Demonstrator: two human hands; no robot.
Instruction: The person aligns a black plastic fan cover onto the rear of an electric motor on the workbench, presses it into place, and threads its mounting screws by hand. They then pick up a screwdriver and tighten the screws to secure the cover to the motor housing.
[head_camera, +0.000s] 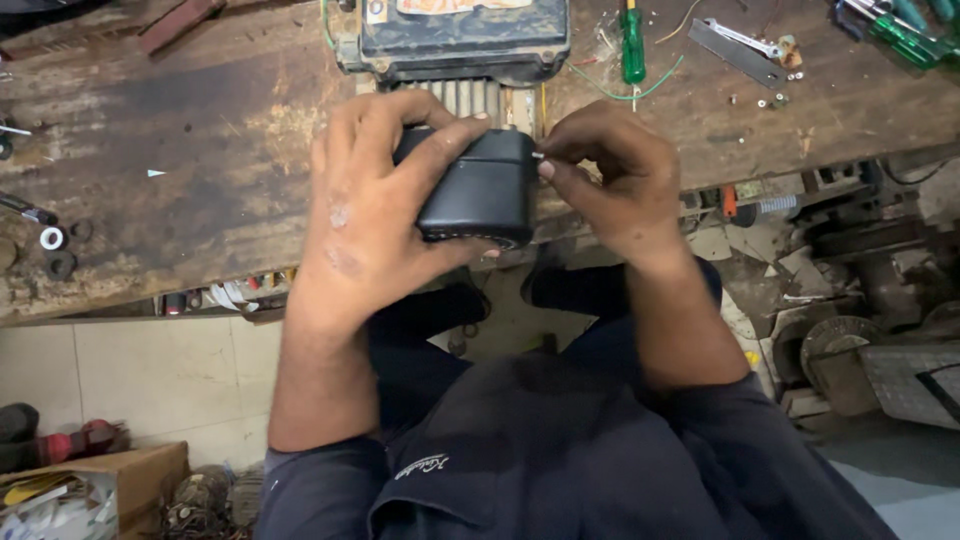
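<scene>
My left hand (370, 200) grips a black rounded plastic cover (478, 190), fingers wrapped over its top, just above the front edge of a worn wooden workbench (180, 160). My right hand (610, 175) pinches a small screw or pin (538, 156) against the cover's right side with thumb and forefinger. Directly behind the cover sits a grey electric motor (455, 45) with cooling fins, its lower part hidden by my hands.
A green-handled screwdriver (633, 45), a flat metal tool (738, 48), small screws and green wire lie at the back right. Washers (55, 240) rest at the left edge. Metal machine parts (860, 330) crowd the floor at right; a cardboard box (100, 485) stands lower left.
</scene>
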